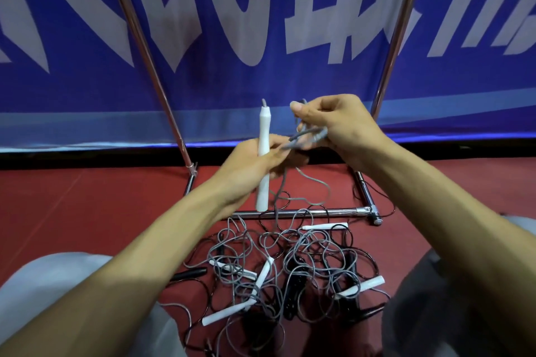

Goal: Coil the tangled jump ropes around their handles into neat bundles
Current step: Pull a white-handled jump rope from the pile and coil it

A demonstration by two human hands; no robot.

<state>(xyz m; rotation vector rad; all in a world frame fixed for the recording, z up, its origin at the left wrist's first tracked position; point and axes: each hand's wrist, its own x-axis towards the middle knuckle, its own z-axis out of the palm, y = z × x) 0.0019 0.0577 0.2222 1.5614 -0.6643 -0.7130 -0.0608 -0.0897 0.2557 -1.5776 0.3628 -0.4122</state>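
Note:
My left hand grips a white jump-rope handle upright, its grey cord coming out of the top. My right hand pinches a few loops of that grey cord just right of the handle. From the hands the cord hangs down to a tangled pile of grey and black ropes on the red floor between my knees. Several white handles lie in the pile, one at the far right, one near the right knee, one at the front left. A black handle lies at the left.
A chrome frame bar runs across the floor just behind the pile, with slanted chrome poles rising from it. A blue banner with white lettering stands behind. My knees flank the pile.

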